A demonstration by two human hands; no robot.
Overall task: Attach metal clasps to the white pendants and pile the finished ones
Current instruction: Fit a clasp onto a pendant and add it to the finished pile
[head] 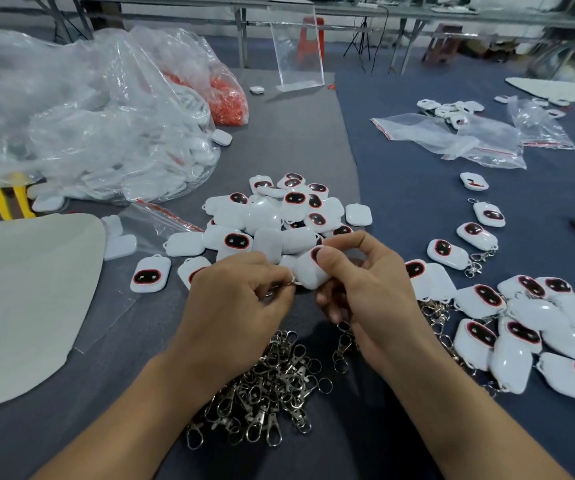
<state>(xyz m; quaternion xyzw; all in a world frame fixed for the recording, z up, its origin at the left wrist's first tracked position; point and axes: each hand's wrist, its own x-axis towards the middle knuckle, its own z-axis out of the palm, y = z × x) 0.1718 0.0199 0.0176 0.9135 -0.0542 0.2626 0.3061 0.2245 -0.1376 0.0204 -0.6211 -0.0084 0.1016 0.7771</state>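
L hand (241, 299): clasp (289, 282); R hand (365, 285): pendant (308, 271)

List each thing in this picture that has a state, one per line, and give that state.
left hand, pinches a metal clasp.
right hand, grips the held pendant.
held pendant, lifted between both hands.
clasp heap, loose, unattached.
centre pendant pile, no clasps visible.
right pendant pile, clasps attached.
acrylic stand, upright.

No legible text (anywhere visible)
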